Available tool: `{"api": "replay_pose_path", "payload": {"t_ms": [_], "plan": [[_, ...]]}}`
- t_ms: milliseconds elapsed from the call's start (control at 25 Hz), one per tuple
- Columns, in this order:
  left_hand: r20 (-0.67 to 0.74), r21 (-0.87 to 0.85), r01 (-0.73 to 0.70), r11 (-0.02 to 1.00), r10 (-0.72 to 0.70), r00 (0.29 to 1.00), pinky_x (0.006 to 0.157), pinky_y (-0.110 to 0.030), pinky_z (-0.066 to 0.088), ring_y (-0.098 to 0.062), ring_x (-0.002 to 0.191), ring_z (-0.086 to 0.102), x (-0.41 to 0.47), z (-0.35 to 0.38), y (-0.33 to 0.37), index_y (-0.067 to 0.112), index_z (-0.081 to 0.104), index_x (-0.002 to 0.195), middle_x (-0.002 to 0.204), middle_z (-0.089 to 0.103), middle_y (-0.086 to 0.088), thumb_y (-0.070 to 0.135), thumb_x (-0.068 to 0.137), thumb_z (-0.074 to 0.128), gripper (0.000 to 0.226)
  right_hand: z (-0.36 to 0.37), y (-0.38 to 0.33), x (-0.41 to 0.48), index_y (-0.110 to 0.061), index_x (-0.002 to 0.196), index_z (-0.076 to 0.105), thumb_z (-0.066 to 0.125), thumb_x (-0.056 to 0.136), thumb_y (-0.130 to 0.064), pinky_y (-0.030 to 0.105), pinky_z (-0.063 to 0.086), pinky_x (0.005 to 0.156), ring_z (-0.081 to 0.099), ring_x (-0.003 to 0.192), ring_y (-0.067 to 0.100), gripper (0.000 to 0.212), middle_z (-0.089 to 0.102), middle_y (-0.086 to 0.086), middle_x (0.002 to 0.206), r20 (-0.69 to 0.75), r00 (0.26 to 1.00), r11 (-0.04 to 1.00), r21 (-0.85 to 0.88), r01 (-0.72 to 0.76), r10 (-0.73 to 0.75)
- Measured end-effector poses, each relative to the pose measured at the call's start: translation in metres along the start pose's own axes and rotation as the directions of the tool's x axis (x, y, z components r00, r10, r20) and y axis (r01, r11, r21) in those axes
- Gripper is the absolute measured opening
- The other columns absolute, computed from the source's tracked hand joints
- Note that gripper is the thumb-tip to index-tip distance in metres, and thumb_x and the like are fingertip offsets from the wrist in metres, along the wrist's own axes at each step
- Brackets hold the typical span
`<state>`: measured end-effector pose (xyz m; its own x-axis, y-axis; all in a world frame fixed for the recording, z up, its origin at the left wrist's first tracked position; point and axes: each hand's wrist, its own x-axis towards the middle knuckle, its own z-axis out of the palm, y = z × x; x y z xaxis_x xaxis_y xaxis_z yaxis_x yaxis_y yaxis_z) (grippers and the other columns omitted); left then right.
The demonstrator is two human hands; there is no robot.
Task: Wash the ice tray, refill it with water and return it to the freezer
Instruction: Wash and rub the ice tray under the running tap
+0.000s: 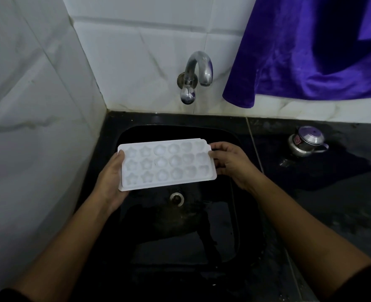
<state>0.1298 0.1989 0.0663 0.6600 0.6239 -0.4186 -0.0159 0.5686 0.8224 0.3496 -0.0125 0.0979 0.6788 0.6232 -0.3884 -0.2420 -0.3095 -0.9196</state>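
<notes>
A white ice tray (166, 164) with star and round moulds hangs level over the black sink (234, 214), held at both short ends. My left hand (111, 184) grips its left end, thumb on top and fingers underneath. My right hand (229, 161) pinches the right end at the small tab. A metal tap (198, 71) sticks out of the tiled wall above the tray, and no water runs from it. The moulds look whitish; I cannot tell whether they hold ice or water.
A drain (177, 199) sits in the sink floor below the tray. White tiled walls close off the left and back. A purple cloth (311, 51) hangs at the upper right. On the wet dark counter (332, 192) to the right stands a small steel pot (306, 143).
</notes>
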Motion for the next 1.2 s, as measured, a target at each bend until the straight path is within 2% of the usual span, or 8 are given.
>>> {"api": "replay_pose_path", "payload": {"t_ms": [120,280,440,560,720,920,1040,1200], "plan": [[-0.017,-0.019,-0.044,0.999,0.044,0.999,0.083,-0.037,0.063,-0.031,0.122,0.068,0.01,-0.008,0.005,0.01,0.055,0.146,0.135,0.069,-0.014,0.044,0.109,0.04,0.053,0.009,-0.026,0.021,-0.008,0.116,0.07,0.065,0.101,-0.019,0.035,0.064,0.073,0.075,0.085,0.022,0.02,0.077,0.012,0.104,0.014,1.0,0.999,-0.055,0.001,0.0],[-0.036,-0.042,-0.048,0.998,0.046,0.998,0.085,-0.039,0.063,-0.033,0.125,0.066,0.022,-0.014,0.01,0.011,0.054,0.147,0.138,0.067,-0.014,0.047,0.108,0.042,0.055,0.025,-0.071,0.062,-0.012,0.116,0.065,0.064,0.102,-0.027,0.041,0.063,0.089,0.074,0.1,0.025,0.02,0.071,0.013,0.118,-0.046,0.999,0.999,-0.048,0.015,-0.017],[-0.094,-0.066,-0.028,0.997,0.022,0.995,0.079,-0.038,0.064,-0.031,0.119,0.07,0.03,-0.012,0.007,0.011,0.056,0.145,0.134,0.069,-0.014,0.044,0.108,0.043,0.052,0.041,-0.098,0.104,-0.007,0.139,0.053,0.063,0.103,-0.034,0.045,0.06,0.094,0.071,0.107,0.03,0.046,0.062,0.018,0.13,-0.033,0.997,0.991,0.115,-0.061,0.066],[-0.102,-0.068,-0.002,0.998,-0.005,0.995,0.076,-0.037,0.064,-0.031,0.116,0.071,0.033,-0.008,0.006,0.01,0.058,0.143,0.131,0.071,-0.015,0.043,0.109,0.042,0.05,0.05,-0.104,0.128,-0.006,0.135,0.053,0.06,0.104,-0.036,0.044,0.062,0.089,0.071,0.106,0.034,0.044,0.06,0.022,0.132,0.019,0.994,0.971,0.215,-0.11,0.108],[-0.121,-0.083,0.006,0.997,-0.016,0.993,0.071,-0.036,0.064,-0.027,0.105,0.076,0.034,-0.005,0.006,0.009,0.06,0.139,0.123,0.075,-0.013,0.038,0.11,0.04,0.045,0.056,-0.106,0.144,-0.004,0.138,0.051,0.06,0.105,-0.029,0.04,0.065,0.077,0.076,0.095,0.031,0.042,0.069,0.019,0.119,0.012,0.992,0.942,0.313,-0.122,0.124],[-0.143,-0.106,0.027,0.994,-0.042,0.989,0.07,-0.037,0.064,-0.028,0.104,0.076,0.035,-0.003,0.0,0.009,0.059,0.14,0.124,0.074,-0.015,0.037,0.109,0.041,0.045,0.053,-0.104,0.15,-0.006,0.116,0.055,0.071,0.098,-0.027,0.036,0.065,0.078,0.077,0.096,0.03,0.031,0.074,0.016,0.106,-0.076,0.994,0.977,0.207,-0.06,0.077],[-0.15,-0.119,0.043,0.992,-0.06,0.987,0.071,-0.039,0.064,-0.029,0.107,0.075,0.035,-0.002,-0.003,0.01,0.058,0.142,0.127,0.073,-0.015,0.037,0.109,0.042,0.046,0.054,-0.103,0.153,-0.006,0.119,0.059,0.075,0.096,-0.032,0.037,0.065,0.078,0.078,0.092,0.028,0.038,0.075,0.016,0.107,-0.108,0.993,0.99,0.138,-0.023,0.038],[-0.165,-0.132,0.056,0.99,-0.078,0.983,0.069,-0.038,0.064,-0.028,0.106,0.075,0.035,-0.001,-0.002,0.01,0.058,0.142,0.126,0.074,-0.014,0.039,0.109,0.042,0.046,0.047,-0.099,0.142,-0.009,0.118,0.06,0.07,0.097,-0.042,0.042,0.063,0.089,0.075,0.098,0.027,0.04,0.071,0.014,0.112,-0.078,0.995,0.994,0.094,-0.056,0.064]]}}
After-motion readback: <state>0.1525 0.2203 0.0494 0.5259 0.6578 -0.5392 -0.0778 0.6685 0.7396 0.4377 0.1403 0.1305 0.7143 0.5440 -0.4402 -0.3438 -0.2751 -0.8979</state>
